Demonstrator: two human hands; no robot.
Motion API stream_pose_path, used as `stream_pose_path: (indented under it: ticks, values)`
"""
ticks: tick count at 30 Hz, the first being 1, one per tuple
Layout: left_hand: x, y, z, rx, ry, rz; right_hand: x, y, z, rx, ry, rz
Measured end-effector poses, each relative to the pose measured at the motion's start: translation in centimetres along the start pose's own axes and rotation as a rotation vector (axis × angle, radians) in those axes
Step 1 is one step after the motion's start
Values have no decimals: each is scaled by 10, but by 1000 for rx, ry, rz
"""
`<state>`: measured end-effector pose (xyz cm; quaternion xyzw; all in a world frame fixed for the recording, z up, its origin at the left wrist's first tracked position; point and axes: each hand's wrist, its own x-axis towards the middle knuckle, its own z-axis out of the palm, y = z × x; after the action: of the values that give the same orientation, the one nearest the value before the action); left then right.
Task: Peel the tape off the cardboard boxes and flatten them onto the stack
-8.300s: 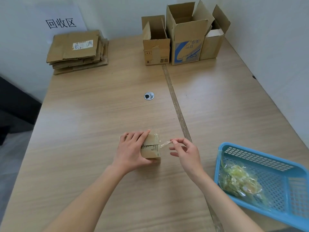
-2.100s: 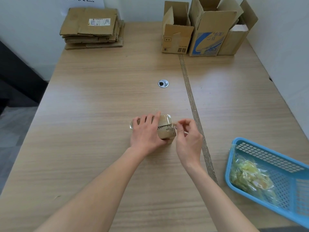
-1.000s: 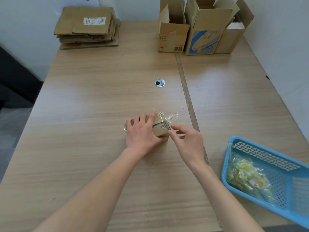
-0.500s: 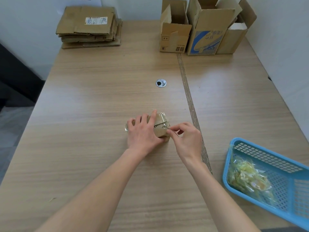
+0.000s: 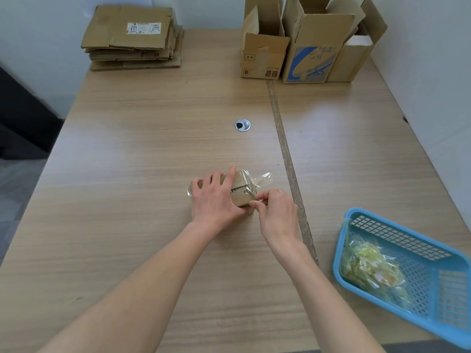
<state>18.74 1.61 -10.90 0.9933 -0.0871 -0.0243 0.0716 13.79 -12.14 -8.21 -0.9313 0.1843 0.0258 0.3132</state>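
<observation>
A small cardboard box (image 5: pixel 241 191) lies at the middle of the wooden table (image 5: pixel 127 161). My left hand (image 5: pixel 215 197) lies over its left part and holds it down, fingers curved over the top. My right hand (image 5: pixel 276 212) pinches clear tape at the box's right face. A loose strip of clear tape (image 5: pixel 262 179) sticks out from the box to the right. A stack of flattened cardboard (image 5: pixel 132 38) sits at the far left corner. Three open boxes stand at the far right: a small one (image 5: pixel 263 44), a blue-printed one (image 5: pixel 313 50) and a plain one (image 5: pixel 353 58).
A blue plastic basket (image 5: pixel 418 273) at the near right holds crumpled peeled tape (image 5: pixel 369 267). A round cable grommet (image 5: pixel 242 124) sits mid-table, and a seam (image 5: pixel 288 159) runs front to back. White walls border the far and right edges.
My right hand has regripped the tape at the box's right face, and a loose strip again sticks out to the right. My left hand keeps holding the box down.
</observation>
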Motion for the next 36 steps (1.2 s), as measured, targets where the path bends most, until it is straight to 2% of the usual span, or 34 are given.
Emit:
stream_pose_path:
  ticks: [3,8,13,17,24,27,30,32,36]
  values:
    - [0,1,0,9,-4,-4,-3,-6,5,21,49,69]
    - [-2,1,-3,15,3,-9,-10,-3,3,82,83,13]
    - [-2,0,-1,20,13,9,8,8,-8,93,-113,-22]
    - [0,0,1,23,9,27,11,6,-14,41,-161,-39]
    - [0,2,3,32,33,-24,4,-3,-1,58,-53,31]
    - [0,2,3,15,60,-27,4,4,4,84,15,-76]
    - [0,1,4,24,45,-21,-9,22,5,252,122,-143]
    - [1,1,4,26,53,-22,-21,33,7,358,113,-74]
    - [0,1,2,29,44,-18,-27,36,25,388,79,-10]
